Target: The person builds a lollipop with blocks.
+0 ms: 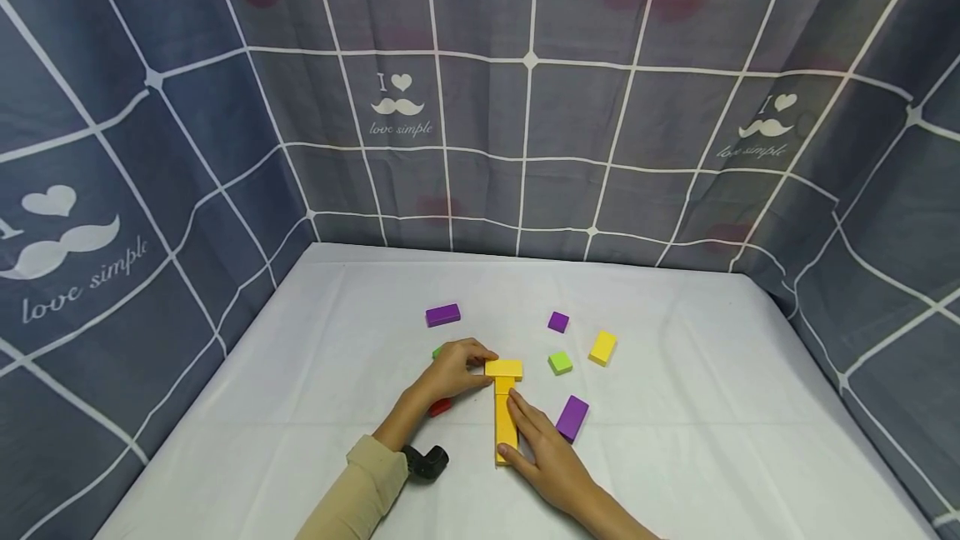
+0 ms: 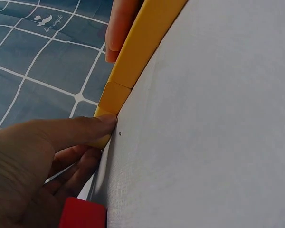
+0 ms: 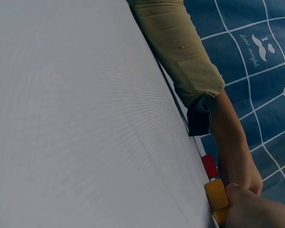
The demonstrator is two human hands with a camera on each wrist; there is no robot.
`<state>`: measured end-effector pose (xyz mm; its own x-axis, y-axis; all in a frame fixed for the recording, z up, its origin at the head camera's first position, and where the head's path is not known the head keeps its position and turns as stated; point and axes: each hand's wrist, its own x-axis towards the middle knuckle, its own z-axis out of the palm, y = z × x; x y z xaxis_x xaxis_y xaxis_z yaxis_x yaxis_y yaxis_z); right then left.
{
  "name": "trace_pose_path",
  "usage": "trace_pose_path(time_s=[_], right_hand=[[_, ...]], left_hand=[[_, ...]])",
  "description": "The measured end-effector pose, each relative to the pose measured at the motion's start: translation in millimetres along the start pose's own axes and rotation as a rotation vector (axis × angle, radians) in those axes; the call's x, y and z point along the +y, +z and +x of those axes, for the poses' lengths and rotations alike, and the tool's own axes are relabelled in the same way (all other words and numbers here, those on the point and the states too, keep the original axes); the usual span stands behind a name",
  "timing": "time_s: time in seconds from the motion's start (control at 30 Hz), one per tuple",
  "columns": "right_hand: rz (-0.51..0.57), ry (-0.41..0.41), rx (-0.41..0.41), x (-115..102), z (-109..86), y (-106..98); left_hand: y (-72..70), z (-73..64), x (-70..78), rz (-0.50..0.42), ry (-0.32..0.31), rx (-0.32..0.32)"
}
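In the head view, a yellow crosspiece block (image 1: 504, 369) lies across the far end of a row of yellow blocks (image 1: 506, 419), together forming a T. My left hand (image 1: 450, 372) pinches the crosspiece by its left end, thumb on the near side and fingertips on the far side. The left wrist view shows that thumb against the end yellow block (image 2: 100, 140). Along the row's right side, my right hand (image 1: 551, 461) rests with straight fingers, its thumb by the near end. A red block (image 1: 440, 407) sits under the left wrist, and a green block (image 1: 437, 352) is mostly hidden behind the left hand.
Right of the T lie a purple block (image 1: 572, 418), a green block (image 1: 560, 362), a yellow block (image 1: 602, 348) and a small purple block (image 1: 558, 322). Another purple block (image 1: 443, 315) lies farther back on the white table (image 1: 675, 440). Checked curtains (image 1: 480, 107) enclose it.
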<state>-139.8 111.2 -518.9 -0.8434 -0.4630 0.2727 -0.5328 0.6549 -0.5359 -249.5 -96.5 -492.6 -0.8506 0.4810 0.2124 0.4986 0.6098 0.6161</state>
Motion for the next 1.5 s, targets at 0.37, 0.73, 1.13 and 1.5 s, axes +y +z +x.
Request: trace_pose_path(time_s=[0.37, 0.73, 1.13, 1.5], right_hand=[[0.006, 0.013, 0.021, -1.5, 0.3, 0.5], [0.000, 0.006, 0.038, -1.3, 1.0, 1.3], [0.014, 0.011, 0.025, -1.4, 1.5, 1.2], [0.009, 0.000, 0.047, -2.3, 1.4, 0.8]], left_hand=[[-0.4, -0.4, 0.5, 0.002, 0.011, -0.004], [0.7, -0.8, 0.5, 0.020, 0.026, -0.004], [-16.9, -1.8, 0.7, -0.057, 0.051, 0.005], [-58.5, -14.3, -27.3, -0.135, -0.028, 0.122]])
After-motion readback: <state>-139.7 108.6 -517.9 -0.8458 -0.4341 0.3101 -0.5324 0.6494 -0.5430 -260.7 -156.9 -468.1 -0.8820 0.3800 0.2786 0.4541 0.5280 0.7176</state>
